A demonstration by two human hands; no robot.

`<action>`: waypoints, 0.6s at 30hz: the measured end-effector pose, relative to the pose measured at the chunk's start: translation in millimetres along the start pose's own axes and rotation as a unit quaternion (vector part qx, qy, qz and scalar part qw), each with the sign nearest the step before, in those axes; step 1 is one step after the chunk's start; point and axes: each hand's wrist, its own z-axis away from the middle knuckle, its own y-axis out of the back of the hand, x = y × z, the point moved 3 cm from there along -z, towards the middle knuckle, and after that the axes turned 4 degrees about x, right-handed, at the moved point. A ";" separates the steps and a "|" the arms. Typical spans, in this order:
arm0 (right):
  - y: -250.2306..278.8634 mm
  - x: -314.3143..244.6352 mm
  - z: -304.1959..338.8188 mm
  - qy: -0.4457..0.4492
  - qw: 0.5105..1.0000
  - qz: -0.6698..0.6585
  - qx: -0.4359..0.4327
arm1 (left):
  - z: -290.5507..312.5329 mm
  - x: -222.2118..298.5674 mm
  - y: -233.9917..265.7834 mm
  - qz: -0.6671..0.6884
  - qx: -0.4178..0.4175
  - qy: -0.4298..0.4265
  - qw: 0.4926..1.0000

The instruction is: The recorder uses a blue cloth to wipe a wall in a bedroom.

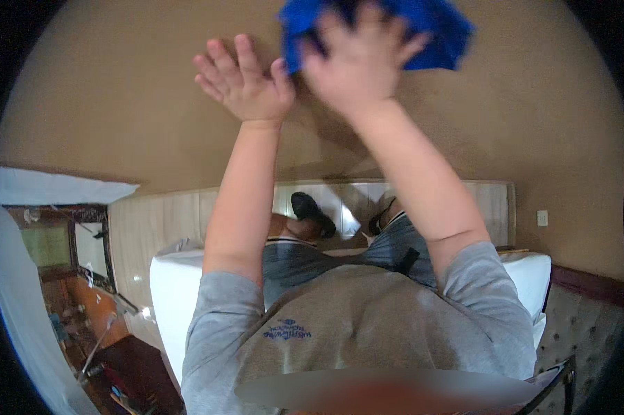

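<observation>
Grey sleeves and a grey vest (367, 325) fill the bottom of the view, closest of all, with a small dark blue stitched mark on the chest. Two bare arms reach up from there to a tan wall (118, 90). The right hand (357, 66) is spread wide and pressed flat on a bright blue cloth (436, 31), pinning it against the wall near the top edge. Its fingers are apart, not curled around the cloth. The left hand (246, 79) is just beside it, open and flat on the bare wall, with the fingers close together and holding nothing. Its thumb side comes close to the edge of the cloth, but I cannot tell if they touch. Below the arms you can see blue jean shorts and two feet in dark shoes (313, 214), standing on a white bed (173, 277) by a pale padded headboard (159, 221). A small white wall socket (542, 218) sits off to the right. On the left side is a dark wooden mirror frame (83, 242).
</observation>
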 end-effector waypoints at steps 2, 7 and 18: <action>-1.7 -19.7 7.7 0.022 0.999 -0.047 0.006 | -2.5 1.3 0.6 0.018 0.018 -0.004 1.000; 20.9 30.7 4.8 -0.183 0.979 -0.071 -0.059 | 6.6 3.7 2.5 -0.029 0.020 -0.019 0.999; 12.3 11.3 10.6 -0.023 0.997 0.021 -0.067 | -1.8 3.3 2.1 -0.051 0.003 -0.025 0.998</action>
